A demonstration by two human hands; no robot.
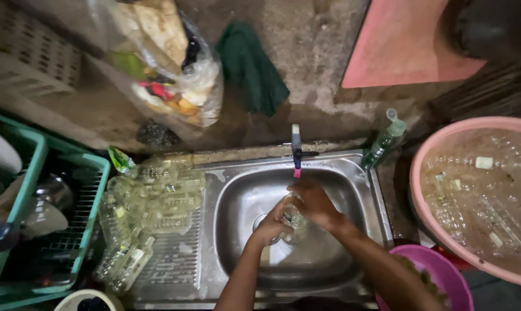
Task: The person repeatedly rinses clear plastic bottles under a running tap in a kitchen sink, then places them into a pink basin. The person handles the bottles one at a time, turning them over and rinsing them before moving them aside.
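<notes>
Left hand: your left hand [270, 223] wraps a clear plastic bottle [293, 217] from below.
Right hand: your right hand [315, 203] closes over its top.
Bottle: inside the steel sink [243, 196], under the tap [296, 151].
Drainboard: washed clear bottles [151, 198] piled left.

Glass [294, 217] mostly hidden by hands; purple bowl [439, 270] cut off at edge.
</notes>
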